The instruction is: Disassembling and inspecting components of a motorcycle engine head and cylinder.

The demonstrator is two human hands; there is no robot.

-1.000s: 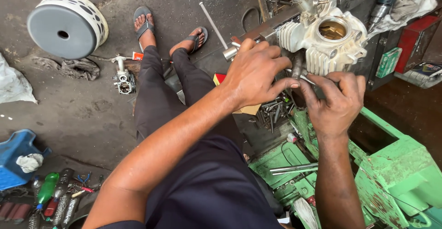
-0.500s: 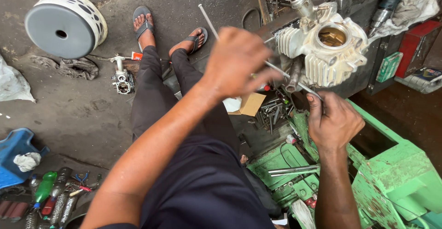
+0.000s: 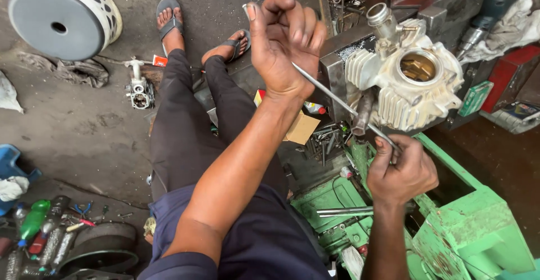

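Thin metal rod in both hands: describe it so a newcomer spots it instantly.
Start at the pale finned engine cylinder on the green bench. Just left of it, the thin metal rod slants from the raised left hand down to the right hand. Unlike the loose bench tools, it is held in the air.

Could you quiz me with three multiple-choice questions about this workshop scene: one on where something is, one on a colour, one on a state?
1. Where does the round grey disc with the white patterned rim lie?
A. on the floor, upper left
B. on the green bench
C. in a hand

2. What colour is the metal workbench?
A. red
B. green
C. black

3. How is the thin metal rod held?
A. lying loose
B. by one hand
C. by both hands

Answers: 1 A, it rests on the concrete. 2 B, chipped green paint shows. 3 C, the left hand grips its upper end, the right hand its lower end.
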